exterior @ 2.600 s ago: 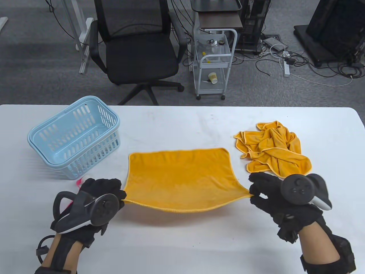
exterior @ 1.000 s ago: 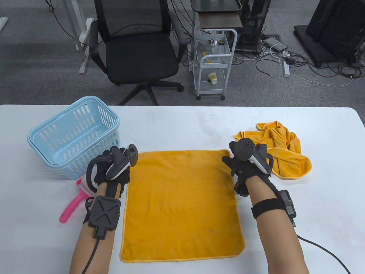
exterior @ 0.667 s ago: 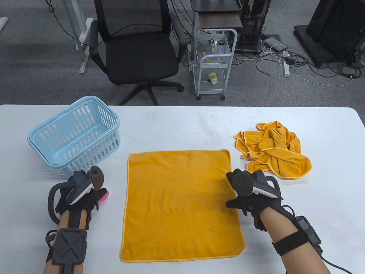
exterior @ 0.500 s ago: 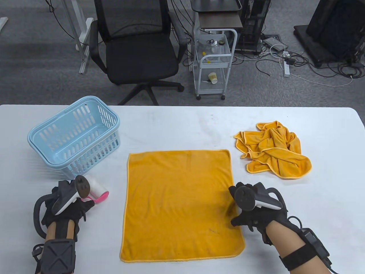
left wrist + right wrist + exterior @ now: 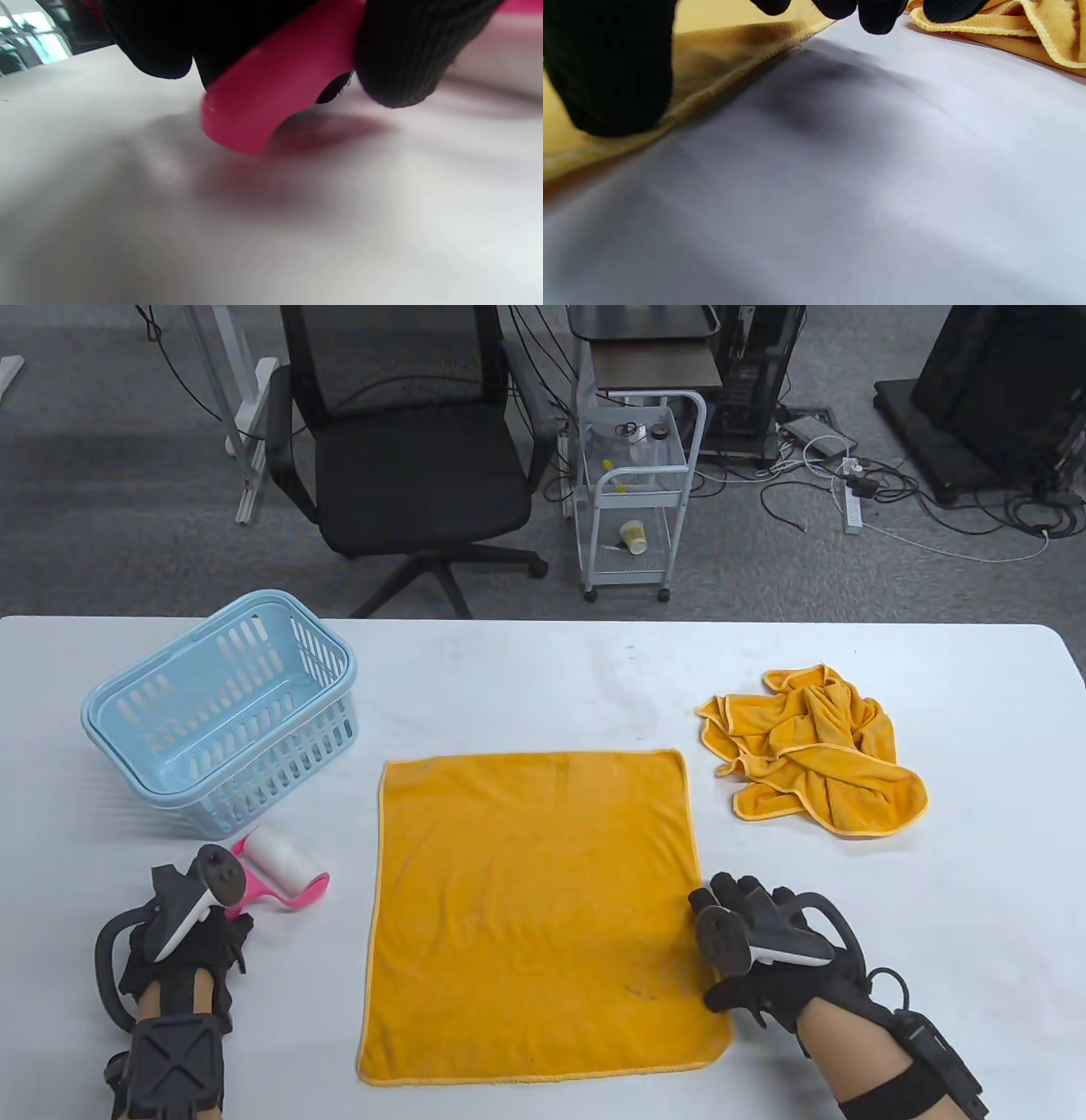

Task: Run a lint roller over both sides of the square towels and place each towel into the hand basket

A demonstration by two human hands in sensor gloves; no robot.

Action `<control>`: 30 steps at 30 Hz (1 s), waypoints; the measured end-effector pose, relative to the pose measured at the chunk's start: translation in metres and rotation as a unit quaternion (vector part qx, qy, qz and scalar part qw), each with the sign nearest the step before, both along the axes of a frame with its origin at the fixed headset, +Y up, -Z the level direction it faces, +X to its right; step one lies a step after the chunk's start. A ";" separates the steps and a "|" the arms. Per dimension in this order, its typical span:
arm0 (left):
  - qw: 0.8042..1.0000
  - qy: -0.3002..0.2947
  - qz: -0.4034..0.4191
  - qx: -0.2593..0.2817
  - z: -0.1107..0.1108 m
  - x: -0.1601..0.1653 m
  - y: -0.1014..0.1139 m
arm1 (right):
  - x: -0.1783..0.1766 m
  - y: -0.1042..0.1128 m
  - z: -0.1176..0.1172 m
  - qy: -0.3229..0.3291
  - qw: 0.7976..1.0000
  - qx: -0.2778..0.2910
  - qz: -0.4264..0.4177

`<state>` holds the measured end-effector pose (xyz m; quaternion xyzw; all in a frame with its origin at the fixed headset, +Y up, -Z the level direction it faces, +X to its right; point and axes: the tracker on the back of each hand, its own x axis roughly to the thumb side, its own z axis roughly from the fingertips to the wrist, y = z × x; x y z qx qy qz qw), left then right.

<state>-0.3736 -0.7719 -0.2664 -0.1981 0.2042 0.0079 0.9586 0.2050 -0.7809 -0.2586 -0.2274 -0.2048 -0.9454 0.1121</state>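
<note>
Flat towel (image 5: 539, 912) is spread square on the worktop (image 5: 543, 678), centre-near — laid out flat so the roller gets full contact on the top face.

Left hand (image 5: 182, 937) at roughly 8 o'clock of the towel, fingers (image 5: 403, 51) wrapped round the pink handle of the lint roller (image 5: 276, 865). Left wrist view confirms the grip: handle clamped between gloved fingers, its end just off the worktop. White roll head points toward the towel's left edge, apart from it. My read: roller is picked up and about to go onto the cloth.

Right hand (image 5: 759, 946) sits at the towel's right edge, about 4 o'clock. Nothing gripped: fingers look loosely extended, thumb (image 5: 615, 72) down on the hem, other fingertips just above or on the worktop past the edge. Likely there to pin the cloth so it doesn't drag or bunch under the sticky roll.

Crumpled towels (image 5: 814, 751) heaped at 2 o'clock, well apart from the flat one — the queue, not yet rolled.

Hand basket (image 5: 222, 712) at 10 o'clock, just beyond the roller, nothing visible inside. Sits on the roller-hand side, so the drop-off is short.

Risk: a thin towel may lift with the adhesive if the right hand lets go.
</note>
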 end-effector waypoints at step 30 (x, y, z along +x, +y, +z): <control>0.872 -0.484 -0.011 -0.067 0.037 0.326 0.009 | 0.005 -0.003 -0.005 -0.018 0.999 -0.029 -0.021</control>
